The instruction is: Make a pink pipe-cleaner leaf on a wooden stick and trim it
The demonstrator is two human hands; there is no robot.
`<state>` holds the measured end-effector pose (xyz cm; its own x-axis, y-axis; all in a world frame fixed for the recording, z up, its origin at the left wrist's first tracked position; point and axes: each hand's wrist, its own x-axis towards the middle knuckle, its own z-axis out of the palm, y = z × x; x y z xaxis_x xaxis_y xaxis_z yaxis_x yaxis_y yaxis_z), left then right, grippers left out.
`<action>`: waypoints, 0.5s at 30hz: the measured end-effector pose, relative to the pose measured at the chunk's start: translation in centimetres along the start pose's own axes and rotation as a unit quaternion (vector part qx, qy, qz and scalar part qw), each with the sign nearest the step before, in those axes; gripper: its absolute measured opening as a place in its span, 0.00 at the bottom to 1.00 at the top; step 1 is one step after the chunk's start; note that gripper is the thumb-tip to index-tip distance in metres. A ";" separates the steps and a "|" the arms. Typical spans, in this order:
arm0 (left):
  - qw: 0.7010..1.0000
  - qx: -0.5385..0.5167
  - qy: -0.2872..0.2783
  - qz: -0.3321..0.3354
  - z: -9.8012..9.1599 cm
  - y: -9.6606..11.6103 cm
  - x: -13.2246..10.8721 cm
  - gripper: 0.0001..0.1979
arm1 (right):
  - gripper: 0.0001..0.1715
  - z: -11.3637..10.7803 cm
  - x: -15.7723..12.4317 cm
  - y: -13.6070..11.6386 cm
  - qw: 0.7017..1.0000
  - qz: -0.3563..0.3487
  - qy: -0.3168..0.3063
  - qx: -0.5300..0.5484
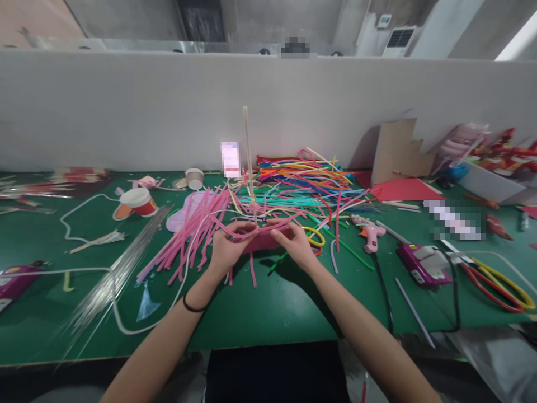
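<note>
Forearms (352,319), both hands (226,249) pinching pink strips (268,229), perhaps pipe cleaners, green tabletop (268,319), pale partition (168,112), grey wall (260,25) beyond

Both hands up over the green surface (277,322), left hand (226,249) and right hand (297,243) gripping a pink strip piece (263,240) between them. Pale stick (248,145) stands near-upright just beyond; can't tell if it's attached. Pink stems (188,240) piled left, multicolor stems (293,170) far middle. Right side: pink glue gun (371,235), then purple power strip (423,267), red-and-yellow-handled scissors (499,285) further right. Left side: tipped paper cup (145,202), clear strands (119,268), blue tassel (146,305) nearer. Cardboard (394,148) leans far right, red sheet (405,191) by it.
</note>
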<state>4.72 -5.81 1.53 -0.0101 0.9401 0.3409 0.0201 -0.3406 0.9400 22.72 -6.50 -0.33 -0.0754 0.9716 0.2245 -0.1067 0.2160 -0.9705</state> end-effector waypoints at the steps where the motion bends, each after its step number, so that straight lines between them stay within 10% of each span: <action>1: 1.000 0.009 -0.014 0.001 0.1 0.1 -0.2 0.09 | 0.20 -0.1 0.0 -0.1 1.000 0.005 -0.001 -0.002; 15: 0.999 -0.010 -0.031 -0.012 0.2 -0.1 0.1 0.09 | 0.16 0.1 0.3 -0.2 0.999 0.016 0.020 -0.036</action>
<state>4.92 -5.66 1.51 0.0522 0.9466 0.3181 0.0000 -0.3185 0.9479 22.62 -6.25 -0.10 -0.0374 0.9809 0.1910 -0.0328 0.1899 -0.9813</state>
